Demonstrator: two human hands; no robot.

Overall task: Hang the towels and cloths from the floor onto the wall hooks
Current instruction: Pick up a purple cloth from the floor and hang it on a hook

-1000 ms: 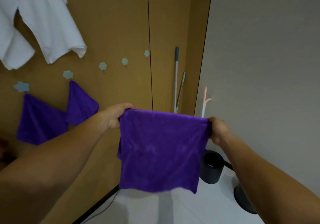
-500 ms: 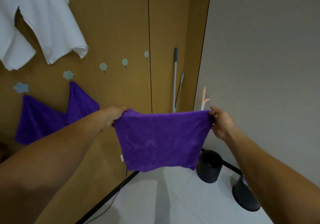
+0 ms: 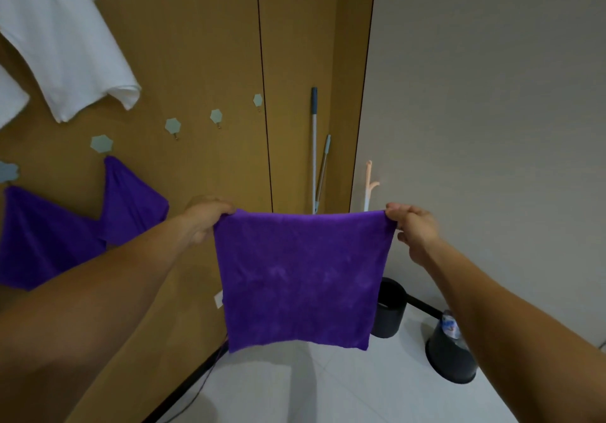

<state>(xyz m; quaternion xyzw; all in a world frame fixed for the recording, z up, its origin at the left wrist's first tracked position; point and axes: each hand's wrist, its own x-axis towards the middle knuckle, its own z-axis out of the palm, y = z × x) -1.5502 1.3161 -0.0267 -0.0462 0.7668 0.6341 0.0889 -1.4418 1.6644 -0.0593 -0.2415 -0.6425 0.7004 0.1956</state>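
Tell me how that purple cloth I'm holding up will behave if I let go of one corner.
The purple cloth looks floppy: it hangs flat only because the left hand and right hand stretch its top edge. Released, that corner would likely droop. It seems light, pinched by fingertips alone.

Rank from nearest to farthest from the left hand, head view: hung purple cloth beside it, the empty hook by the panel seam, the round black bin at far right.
From the left hand:
1. Hung purple cloth, just to its left on the wood wall.
2. Empty hook, above it beside the panel seam.
3. Round black bin, on the floor at far right, beyond the held cloth.
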